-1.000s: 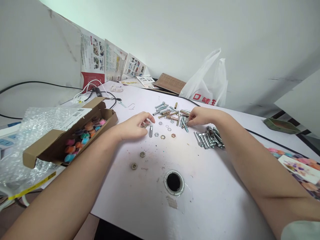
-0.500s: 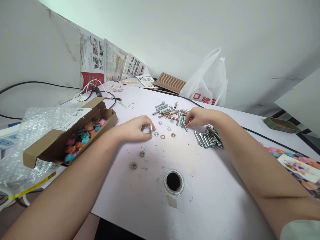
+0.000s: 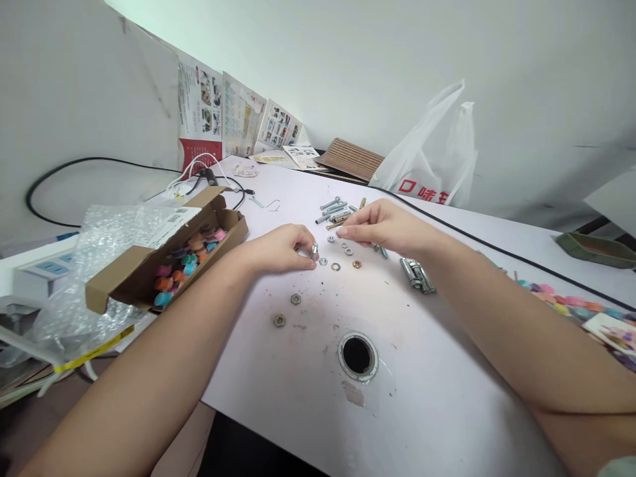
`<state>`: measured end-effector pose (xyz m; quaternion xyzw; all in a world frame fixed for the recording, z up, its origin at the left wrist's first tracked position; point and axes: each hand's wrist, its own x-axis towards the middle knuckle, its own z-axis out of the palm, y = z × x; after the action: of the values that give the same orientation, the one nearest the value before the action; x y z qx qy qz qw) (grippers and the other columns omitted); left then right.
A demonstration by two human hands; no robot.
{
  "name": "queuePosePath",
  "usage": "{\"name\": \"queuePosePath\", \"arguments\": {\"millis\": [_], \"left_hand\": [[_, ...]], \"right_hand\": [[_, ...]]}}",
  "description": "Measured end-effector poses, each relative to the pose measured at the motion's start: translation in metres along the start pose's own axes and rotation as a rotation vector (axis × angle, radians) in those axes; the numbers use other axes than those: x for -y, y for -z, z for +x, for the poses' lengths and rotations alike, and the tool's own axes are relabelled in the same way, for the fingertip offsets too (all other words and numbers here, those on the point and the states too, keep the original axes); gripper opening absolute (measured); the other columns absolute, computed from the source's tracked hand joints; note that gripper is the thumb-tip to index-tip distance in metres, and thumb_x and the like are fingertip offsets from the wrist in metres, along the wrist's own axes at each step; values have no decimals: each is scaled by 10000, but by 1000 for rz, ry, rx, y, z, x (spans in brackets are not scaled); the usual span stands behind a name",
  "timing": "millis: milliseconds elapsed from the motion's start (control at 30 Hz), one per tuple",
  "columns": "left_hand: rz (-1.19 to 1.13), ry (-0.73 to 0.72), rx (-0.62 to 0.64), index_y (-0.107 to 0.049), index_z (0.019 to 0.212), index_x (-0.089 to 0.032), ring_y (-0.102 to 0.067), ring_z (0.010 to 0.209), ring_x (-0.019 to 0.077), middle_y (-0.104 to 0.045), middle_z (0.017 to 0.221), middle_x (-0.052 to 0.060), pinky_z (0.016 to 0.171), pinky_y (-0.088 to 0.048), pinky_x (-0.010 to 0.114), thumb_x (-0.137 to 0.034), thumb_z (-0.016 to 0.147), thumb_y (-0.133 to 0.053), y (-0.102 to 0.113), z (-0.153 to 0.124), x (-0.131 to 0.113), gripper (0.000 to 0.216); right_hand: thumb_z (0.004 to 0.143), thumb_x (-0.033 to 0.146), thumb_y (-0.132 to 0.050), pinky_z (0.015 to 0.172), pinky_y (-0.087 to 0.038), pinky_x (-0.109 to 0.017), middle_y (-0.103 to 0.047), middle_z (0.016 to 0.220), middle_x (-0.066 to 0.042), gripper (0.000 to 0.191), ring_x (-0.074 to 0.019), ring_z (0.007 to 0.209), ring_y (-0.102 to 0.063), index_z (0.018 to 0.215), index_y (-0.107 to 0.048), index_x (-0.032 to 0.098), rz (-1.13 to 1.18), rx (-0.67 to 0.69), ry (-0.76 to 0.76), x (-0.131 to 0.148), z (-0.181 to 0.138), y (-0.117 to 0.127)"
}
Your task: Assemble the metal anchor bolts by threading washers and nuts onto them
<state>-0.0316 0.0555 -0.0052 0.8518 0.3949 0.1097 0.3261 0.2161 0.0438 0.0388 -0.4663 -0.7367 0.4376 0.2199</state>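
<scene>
My left hand point(image 3: 283, 248) rests on the white table point(image 3: 437, 371) with its fingers pinched round a short silver bolt point(image 3: 315, 251) held upright. My right hand point(image 3: 382, 228) reaches across from the right, fingertips pressed together over small washers point(image 3: 346, 249) just beyond the bolt; what they hold, if anything, is too small to see. A row of nuts and washers point(image 3: 336, 266) lies right of the bolt. Loose long bolts point(image 3: 334, 211) lie behind the hands, and a bundle of silver anchor bolts point(image 3: 416, 274) lies under my right forearm.
Two nuts point(image 3: 287, 309) lie nearer me, beside a round cable hole point(image 3: 358, 354). An open cardboard box point(image 3: 144, 271) of coloured caps and bubble wrap point(image 3: 114, 232) sit at left. A white plastic bag point(image 3: 437, 165), leaflets point(image 3: 223, 116) and cables point(image 3: 209, 175) are at the back.
My left hand stood the short bolt upright and keeps hold of it. My right hand moved left from the bolt pile to the washers beside it. The view shifted slightly.
</scene>
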Motion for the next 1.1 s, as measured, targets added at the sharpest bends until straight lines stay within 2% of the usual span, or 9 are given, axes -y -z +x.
{"name": "queuePosePath", "arguments": {"millis": [100,200,400,500,733,867,967,1033,1100], "left_hand": [[18,14,-9,-759,900,-184,-556,740,131,-662,953,29,670,-423,257,-389,726,-671,0,-1,0,283],[16,27,-16,-752,893,-173,-548,731,137,-652,906,32,662,-416,262,-401,710,-677,0,-1,0,302],[-17,57,6,-739,874,-162,-522,664,146,-585,689,11,623,-398,267,-375,662,-701,-1,2,0,303],[-9,30,1,-737,885,-165,-500,644,130,-588,701,7,623,-391,264,-378,691,-680,-2,3,2,294],[6,40,23,-745,969,-175,-494,655,120,-625,794,15,618,-382,256,-403,725,-661,-1,1,3,344],[8,42,8,-751,946,-181,-513,679,125,-644,825,22,638,-391,256,-387,727,-665,-1,1,1,312],[-19,37,20,-754,934,-182,-532,693,128,-662,856,27,651,-401,258,-358,725,-663,-2,1,0,288],[-27,30,22,-759,926,-185,-529,681,126,-665,852,25,648,-401,259,-347,720,-664,-2,1,0,279],[-26,20,13,-764,920,-187,-523,673,126,-659,830,24,647,-398,261,-343,713,-666,-2,1,1,277]], "right_hand": [[701,553,-789,492,-267,-263,-487,557,19,412,-82,523,-368,685,-684,155,139,-3,-17,2,8,-34],[708,568,-779,463,-222,-254,-461,525,30,448,-70,483,-338,625,-621,157,151,7,-72,-5,13,-48],[667,551,-812,481,-286,-239,-485,528,32,454,-71,505,-379,634,-613,145,289,75,-82,-3,12,-53],[636,555,-829,459,-252,-236,-453,489,44,476,-64,481,-359,597,-592,144,280,48,-116,0,12,-55],[692,589,-776,449,-217,-243,-434,497,45,457,-67,470,-332,705,-670,145,216,3,-120,-7,14,-52],[790,604,-680,471,-262,-252,-452,533,31,439,-76,472,-324,770,-701,166,46,-30,-105,-10,14,-43],[878,553,-571,508,-294,-277,-510,550,-2,432,-100,496,-386,717,-679,167,-286,-93,-84,-17,16,-30],[877,455,-569,542,-306,-291,-562,583,-18,345,-120,535,-435,702,-668,174,-548,-144,-66,-24,18,-22],[841,368,-588,572,-322,-297,-620,649,-23,224,-138,587,-484,759,-697,191,-695,-177,-70,-33,22,-16]]}}
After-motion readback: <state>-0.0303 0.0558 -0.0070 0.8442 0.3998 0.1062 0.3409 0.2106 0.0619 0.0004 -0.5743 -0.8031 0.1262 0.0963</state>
